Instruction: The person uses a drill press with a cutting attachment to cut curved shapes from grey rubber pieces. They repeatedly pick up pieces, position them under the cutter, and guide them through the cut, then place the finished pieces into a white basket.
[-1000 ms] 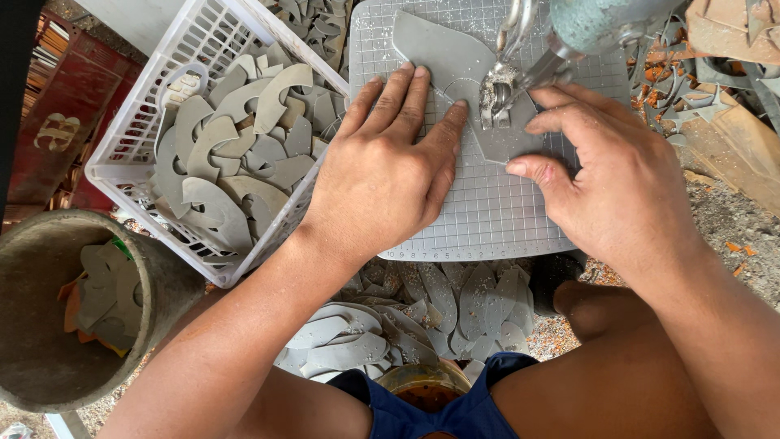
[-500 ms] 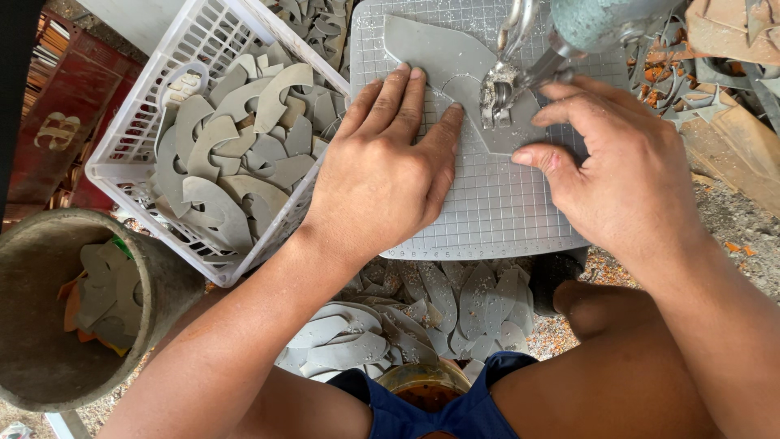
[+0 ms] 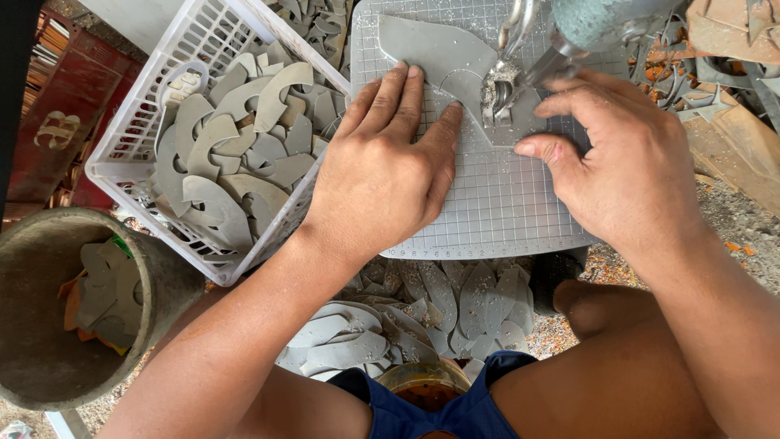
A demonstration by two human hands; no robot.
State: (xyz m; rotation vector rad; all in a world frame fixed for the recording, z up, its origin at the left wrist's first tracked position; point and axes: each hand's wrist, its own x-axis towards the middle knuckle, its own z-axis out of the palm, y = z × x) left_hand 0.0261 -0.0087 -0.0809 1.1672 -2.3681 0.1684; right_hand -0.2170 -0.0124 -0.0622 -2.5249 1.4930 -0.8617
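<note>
Single head-worn view, looking steeply down, close above the gridded cutting mat (image 3: 487, 203), lap below

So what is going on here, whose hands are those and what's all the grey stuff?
The camera sits on a person's head and looks down, so you see their own two hands. The left hand presses flat on a grey sheet. The right hand steadies the sheet beside a metal cutting tool. Under the sheet lies a gridded board. A white basket holds curved grey pieces. More pieces lie below the board, and some sit in a round bucket.
</note>
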